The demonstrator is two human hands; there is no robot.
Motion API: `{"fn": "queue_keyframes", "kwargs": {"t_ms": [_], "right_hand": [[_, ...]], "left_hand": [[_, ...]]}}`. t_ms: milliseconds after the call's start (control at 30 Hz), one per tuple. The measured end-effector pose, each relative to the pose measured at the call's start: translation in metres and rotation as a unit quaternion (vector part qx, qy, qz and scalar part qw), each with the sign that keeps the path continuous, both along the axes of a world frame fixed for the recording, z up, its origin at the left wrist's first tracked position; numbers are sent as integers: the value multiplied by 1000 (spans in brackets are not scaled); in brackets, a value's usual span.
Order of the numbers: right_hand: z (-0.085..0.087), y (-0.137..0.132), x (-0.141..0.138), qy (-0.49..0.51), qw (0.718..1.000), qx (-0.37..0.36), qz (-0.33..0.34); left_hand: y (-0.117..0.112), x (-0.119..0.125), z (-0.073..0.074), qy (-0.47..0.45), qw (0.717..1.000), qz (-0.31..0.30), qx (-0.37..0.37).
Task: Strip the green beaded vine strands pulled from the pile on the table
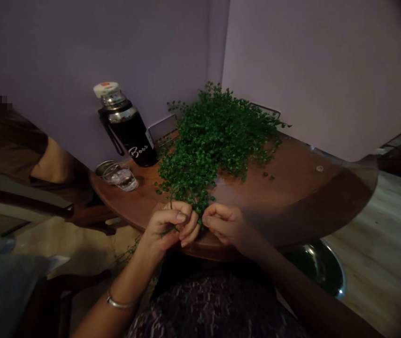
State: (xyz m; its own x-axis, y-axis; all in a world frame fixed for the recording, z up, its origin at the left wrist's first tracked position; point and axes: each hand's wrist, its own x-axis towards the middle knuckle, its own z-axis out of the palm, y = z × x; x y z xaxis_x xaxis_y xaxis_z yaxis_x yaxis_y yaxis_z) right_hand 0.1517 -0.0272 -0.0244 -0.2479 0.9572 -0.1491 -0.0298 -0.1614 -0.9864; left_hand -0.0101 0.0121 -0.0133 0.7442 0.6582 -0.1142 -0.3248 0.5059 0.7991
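A big heap of leafy green sprigs [218,129], with small round leaves, lies on the brown round-edged table [274,202]. At the table's near edge my left hand [172,225] is closed around a thin green stem, whose end sticks out by the thumb. Close beside it, my right hand [223,223] is closed in a pinch at the lower tip of the greens. What exactly lies between its fingertips is hidden.
A black flask [130,129] with a white lid stands at the back left. Before it are a clear plastic cup [125,178] and a metal bowl [104,166]. A steel basin [337,270] sits below the table at right. Another person's arm [54,162] is at left.
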Motion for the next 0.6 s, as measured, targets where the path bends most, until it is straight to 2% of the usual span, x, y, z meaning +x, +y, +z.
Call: {"fn": "queue_keyframes", "kwargs": {"t_ms": [100, 200, 300, 367, 500, 600], "right_hand": [[-2, 2, 0, -32, 999, 35, -3], [-4, 3, 1, 24, 1000, 8, 5], [-3, 2, 3, 28, 996, -18, 85], [0, 2, 4, -17, 993, 5, 115], [4, 4, 6, -149, 980, 120, 52], [6, 7, 13, -223, 959, 174, -12]], "left_hand": [[0, -4, -2, 9, 1000, 4, 3], [0, -7, -1, 9, 1000, 3, 7], [0, -6, 0, -11, 1000, -15, 3], [0, -6, -1, -24, 999, -31, 5], [-1, -8, -3, -37, 999, -31, 7], [-1, -13, -3, 14, 1000, -23, 16]]}}
